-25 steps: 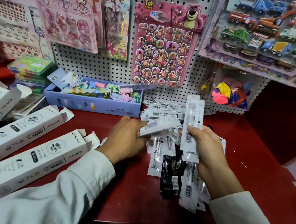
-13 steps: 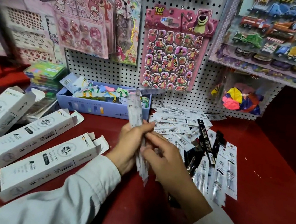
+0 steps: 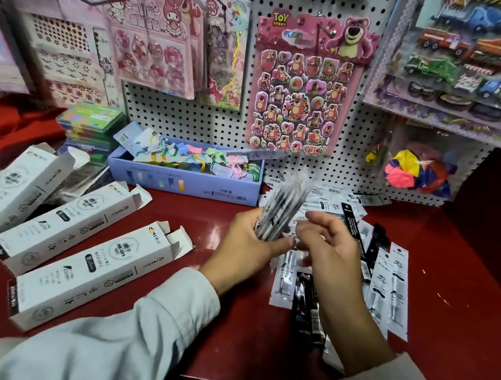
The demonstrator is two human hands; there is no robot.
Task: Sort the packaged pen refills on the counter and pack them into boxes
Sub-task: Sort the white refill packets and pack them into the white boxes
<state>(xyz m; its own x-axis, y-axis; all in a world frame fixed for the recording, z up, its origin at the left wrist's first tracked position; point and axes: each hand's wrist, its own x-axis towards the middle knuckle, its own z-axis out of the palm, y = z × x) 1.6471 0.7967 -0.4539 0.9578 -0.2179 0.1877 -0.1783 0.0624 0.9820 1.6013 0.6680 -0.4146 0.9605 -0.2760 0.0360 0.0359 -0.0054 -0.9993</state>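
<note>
Sorting was judged to be at an early stage. A small bundle of refill packets (image 3: 282,211) was held upright in the left hand (image 3: 244,249), fingers closed around its lower end; the bundle was blurred, so a count could not be taken. The right hand (image 3: 332,254) was seen just beside the bundle, fingers (image 3: 317,217) half curled and loosely apart, nothing clearly gripped in them.

Most of the stock was noted unsorted: a loose heap of white packets (image 3: 319,197) lay on the red worktop (image 3: 169,305) behind the hands, black packets (image 3: 307,313) lay mixed among them nearer the worktop's front edge, and two white packets (image 3: 390,291) lay side by side on the right.

Three long white boxes (image 3: 92,272) were recorded on the left, well apart from the heap, end flaps open. Their insides could not be seen, so it could not be told whether anything had been packed. Remaining work was judged to be nearly all of it: separating white from black, bundling, boxing, closing flaps.
</note>
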